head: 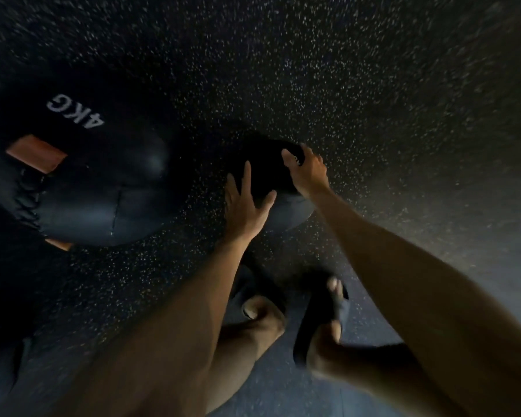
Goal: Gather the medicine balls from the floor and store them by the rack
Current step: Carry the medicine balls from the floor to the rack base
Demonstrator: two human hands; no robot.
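Both hands are taking hold of a small medicine ball (266, 173) on the speckled floor (373, 85)
The left hand (244, 206) is pressing straight, spread fingers on its near side; the right hand (309, 173) is curling over the far edge; a larger 4KG ball (103, 188) is lying to the left

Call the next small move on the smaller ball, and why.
Probably curl the left hand further round the small ball before lifting. Its fingers lie spread flat on the near side, while the right hand curls over the far top edge. The ball seems to sit on the floor, so the grip looks uneven.
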